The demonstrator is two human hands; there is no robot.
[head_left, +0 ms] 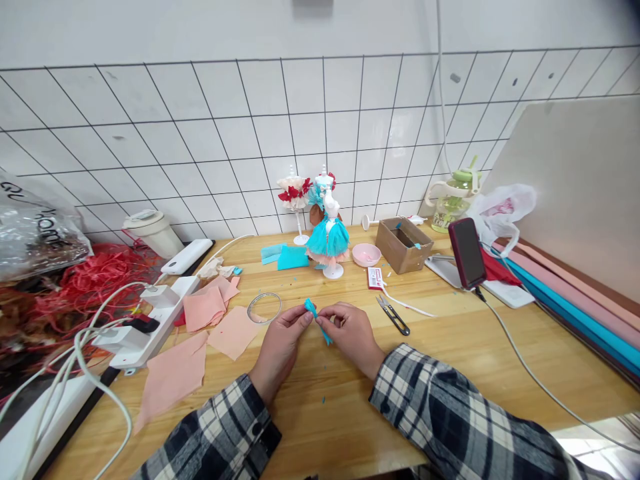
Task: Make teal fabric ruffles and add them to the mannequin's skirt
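Over the wooden table, a small gathered strip of turquoise crepe paper (310,307) is pinched by both hands. My left hand (280,347) grips its upper end between thumb and fingertips. Close beside it, my right hand (353,333) has thumb and forefinger closed on the strip, whose tail hangs below. Behind the hands stands a small white dress form (330,233) in a turquoise ruffled skirt; another form, dressed in cream and red (294,193), is to its left. Thread snips (393,315) lie right of my right hand. A wire ring (265,308) rests left of my left hand.
Peach paper squares (175,370) and a power strip (155,323) with cables occupy the left side. Toward the back right are a pink bowl (367,255), a cardboard box (404,245) and a propped phone (467,253). Coloured rolls (565,307) line the right edge.
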